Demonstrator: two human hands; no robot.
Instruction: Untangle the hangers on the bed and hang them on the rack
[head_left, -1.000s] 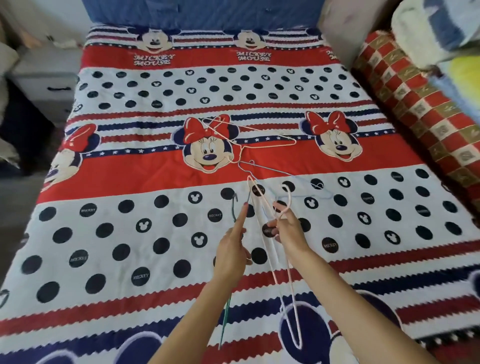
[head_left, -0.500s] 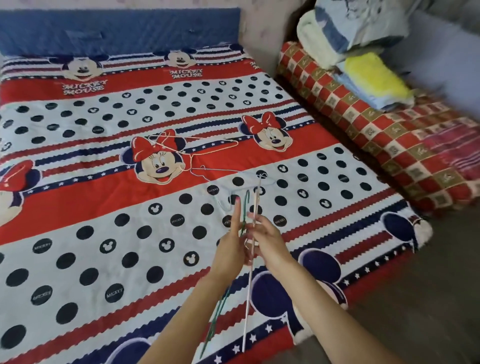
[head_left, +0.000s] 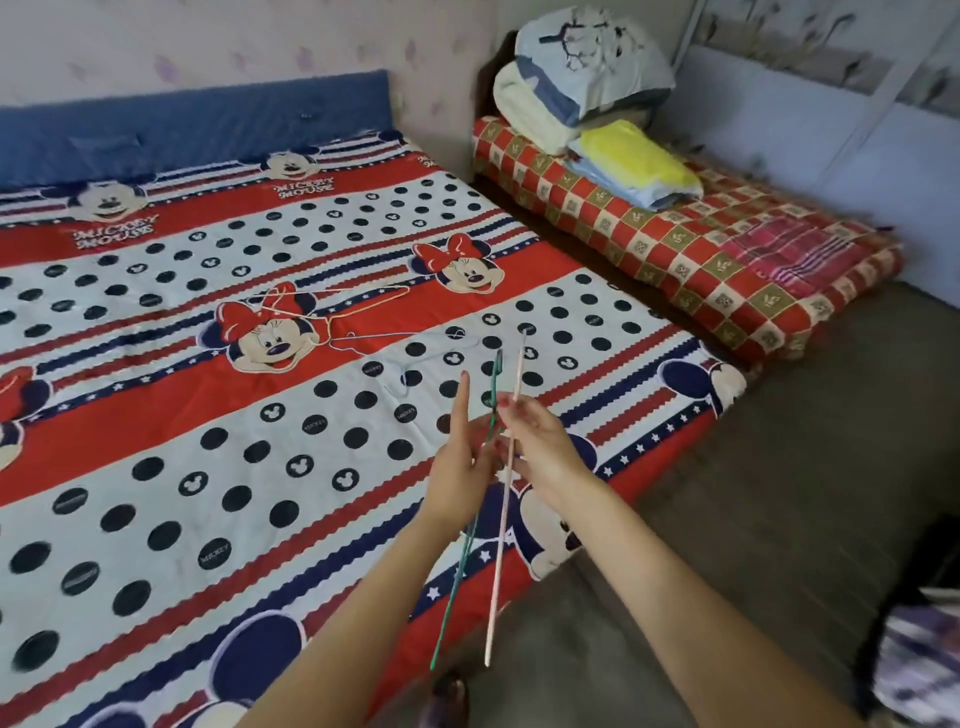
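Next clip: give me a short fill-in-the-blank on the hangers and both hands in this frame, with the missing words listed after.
1. The right hand holds the ____ hanger.
2. The green hanger is in the ____ hand.
3. Both held hangers are lifted off the bed, while a tangle of hangers lies on the ____.
4. The left hand's index finger is ____, pointing up.

Missing words: pink; left; bed; straight

The bedspread (head_left: 156, 415) is red, white and navy with black dots and cartoon mice. Beside it, a red-and-cream checked quilt (head_left: 675, 249) bears yellow (head_left: 631, 156) and pale blue bedding (head_left: 587, 62). Above it, green (head_left: 462, 551) and pale pink hangers (head_left: 500, 540).
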